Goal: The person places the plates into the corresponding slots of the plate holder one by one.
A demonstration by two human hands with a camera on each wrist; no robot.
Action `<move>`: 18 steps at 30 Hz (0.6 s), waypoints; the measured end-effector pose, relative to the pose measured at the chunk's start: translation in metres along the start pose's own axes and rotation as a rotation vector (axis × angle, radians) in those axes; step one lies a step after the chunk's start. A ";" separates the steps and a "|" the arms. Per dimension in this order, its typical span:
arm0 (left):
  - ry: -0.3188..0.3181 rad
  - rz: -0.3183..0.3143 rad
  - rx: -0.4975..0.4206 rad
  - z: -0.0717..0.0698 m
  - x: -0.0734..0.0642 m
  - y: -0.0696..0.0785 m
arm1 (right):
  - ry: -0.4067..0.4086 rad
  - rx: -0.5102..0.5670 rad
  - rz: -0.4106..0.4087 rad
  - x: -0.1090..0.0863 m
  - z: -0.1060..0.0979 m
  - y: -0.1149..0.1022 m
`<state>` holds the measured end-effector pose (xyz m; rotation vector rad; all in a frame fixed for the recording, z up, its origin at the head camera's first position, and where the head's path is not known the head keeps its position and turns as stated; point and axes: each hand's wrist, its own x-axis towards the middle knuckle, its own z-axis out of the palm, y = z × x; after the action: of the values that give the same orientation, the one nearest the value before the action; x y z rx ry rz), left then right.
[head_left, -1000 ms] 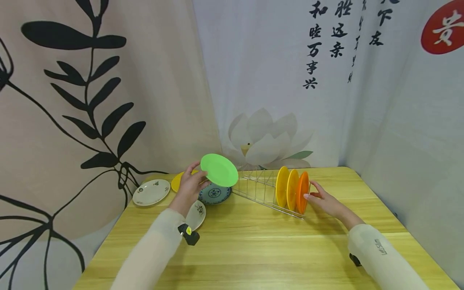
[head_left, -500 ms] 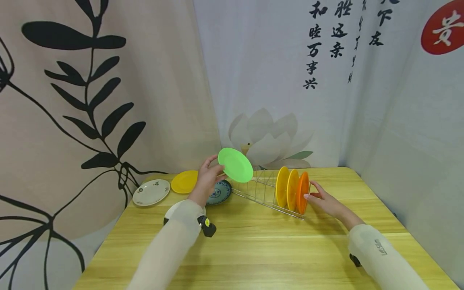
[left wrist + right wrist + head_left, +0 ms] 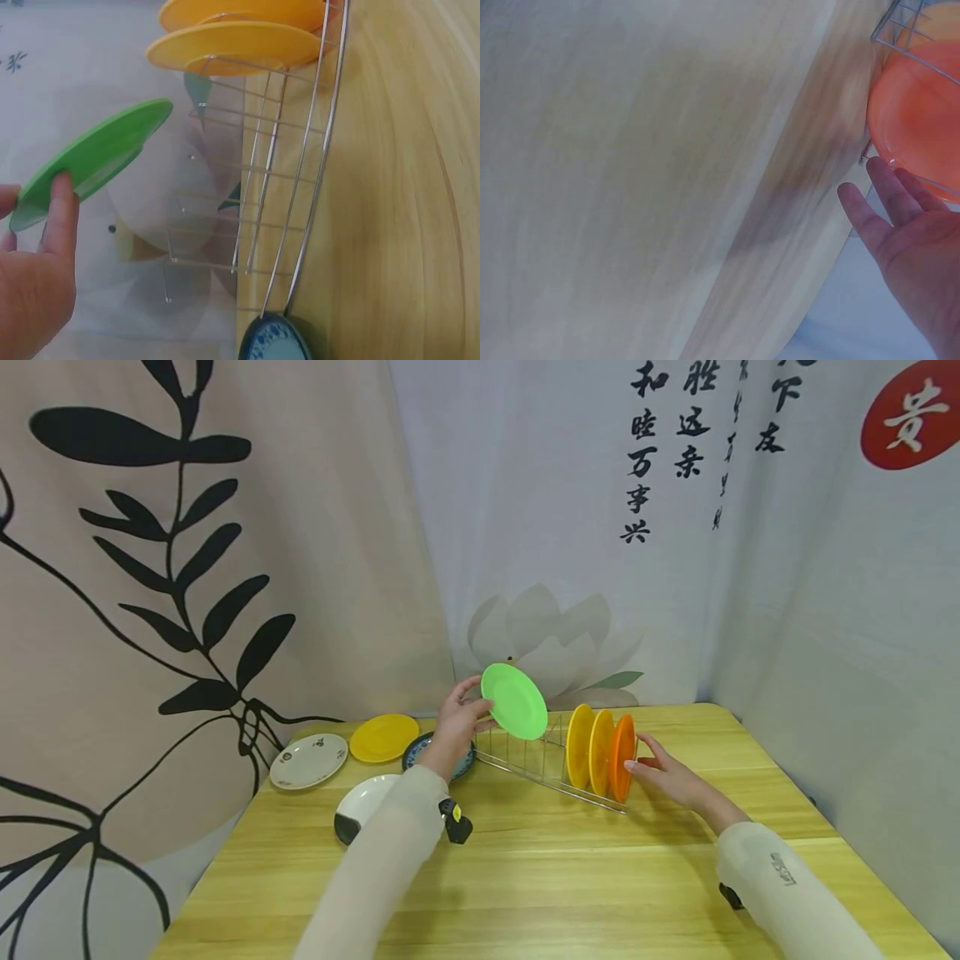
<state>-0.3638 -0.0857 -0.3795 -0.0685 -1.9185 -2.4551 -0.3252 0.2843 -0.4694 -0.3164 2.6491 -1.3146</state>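
My left hand pinches the left rim of a green plate, thumb on one face and fingers behind, and holds it tilted in the air. In the left wrist view the green plate is beside the wire dish rack. Two yellow plates and an orange plate stand upright at the right end of the rack. My right hand is at that end, next to the orange plate. In the right wrist view its fairly straight fingers reach the rack's end wire.
Left of the rack, a blue-patterned plate, a yellow plate and a white patterned plate lie flat. Another white plate is partly behind my left sleeve. A printed curtain hangs behind the wooden table.
My left hand has carried the green plate rightward from above the blue-patterned plate to over the rack's left part. The right hand stays at the rack's end. The head view has shifted slightly.
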 end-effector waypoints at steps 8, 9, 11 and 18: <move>-0.036 -0.007 0.037 0.019 0.007 -0.007 | -0.006 0.001 0.009 0.001 -0.001 0.000; -0.038 -0.008 0.040 0.021 0.008 -0.008 | -0.006 0.003 0.009 0.002 -0.001 0.001; -0.038 -0.014 0.046 0.025 0.008 -0.009 | -0.006 0.004 0.013 0.002 -0.001 0.000; -0.052 -0.018 0.080 0.036 0.012 -0.016 | -0.017 0.021 0.005 0.002 0.000 -0.001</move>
<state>-0.3757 -0.0468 -0.3862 -0.1142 -2.0453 -2.4074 -0.3274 0.2835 -0.4687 -0.3168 2.6188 -1.3321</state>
